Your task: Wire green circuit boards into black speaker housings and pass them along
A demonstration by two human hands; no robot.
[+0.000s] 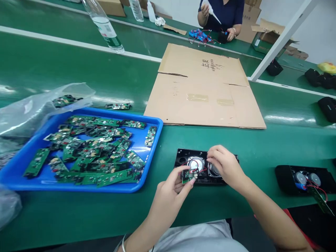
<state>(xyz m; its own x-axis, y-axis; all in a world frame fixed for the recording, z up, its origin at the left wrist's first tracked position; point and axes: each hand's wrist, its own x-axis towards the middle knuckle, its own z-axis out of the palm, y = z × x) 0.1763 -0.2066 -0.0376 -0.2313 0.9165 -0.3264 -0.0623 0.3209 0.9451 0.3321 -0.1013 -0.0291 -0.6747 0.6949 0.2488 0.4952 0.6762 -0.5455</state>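
Observation:
My left hand [172, 190] grips a small green circuit board [189, 175] between thumb and fingers, above the near left part of a black speaker housing [202, 180]. Thin red wires [201, 170] run by the board. Two round silver speaker drivers sit in the housing; the left driver [195, 163] shows beside the board, and the right driver [214, 169] is partly covered by my right hand [224, 164]. The fingers of that hand are bent and closed together over the housing; whatever is between their tips is hidden.
A blue tray [149, 164] heaped with circuit boards stands left, beside a plastic bag [44, 108]. Flattened cardboard [207, 108] lies ahead. Another open speaker [288, 178] sits right. A water bottle [106, 29] stands far left. Across the table a person [223, 14] holds a white squeeze bottle [211, 10].

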